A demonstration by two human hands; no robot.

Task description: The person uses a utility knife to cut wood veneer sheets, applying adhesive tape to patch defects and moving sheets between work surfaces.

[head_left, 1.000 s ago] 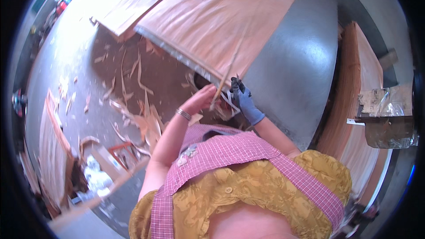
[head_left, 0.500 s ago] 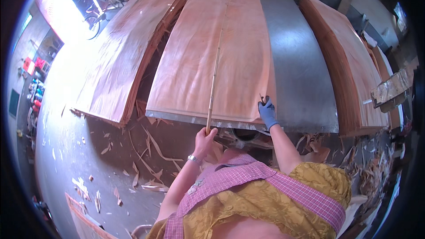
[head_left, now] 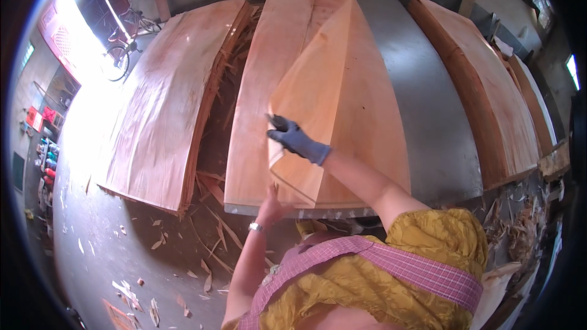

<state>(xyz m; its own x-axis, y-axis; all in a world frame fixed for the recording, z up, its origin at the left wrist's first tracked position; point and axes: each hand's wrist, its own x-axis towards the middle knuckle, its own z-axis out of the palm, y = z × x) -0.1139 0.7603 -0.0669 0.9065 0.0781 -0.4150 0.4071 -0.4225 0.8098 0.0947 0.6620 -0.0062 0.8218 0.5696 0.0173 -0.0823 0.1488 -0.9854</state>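
Observation:
A thin wood veneer sheet (head_left: pixel 312 98) is folded over to the left, its paler underside showing, on top of the veneer stack (head_left: pixel 373 140) in the middle. My right hand (head_left: pixel 299 140), in a blue-grey glove with dark fingertips, reaches across and is closed at the folded sheet's left edge. A small dark tool (head_left: pixel 276 121) shows at its fingers, its kind unclear. My bare left hand (head_left: pixel 272 209), with a watch at the wrist, is at the stack's near edge beside the sheet's lower corner. Its fingers look apart, partly hard to make out.
A grey metal-looking surface (head_left: pixel 428 110) lies right of the middle stack. Other veneer stacks stand at left (head_left: pixel 159 98) and right (head_left: pixel 489 98). Wood scraps (head_left: pixel 208 278) litter the floor. A bicycle (head_left: pixel 119 58) stands by the bright doorway at far left.
My right hand has moved left across the stack, and the sheet's right side is now folded over. The long thin stick my left hand held is no longer visible.

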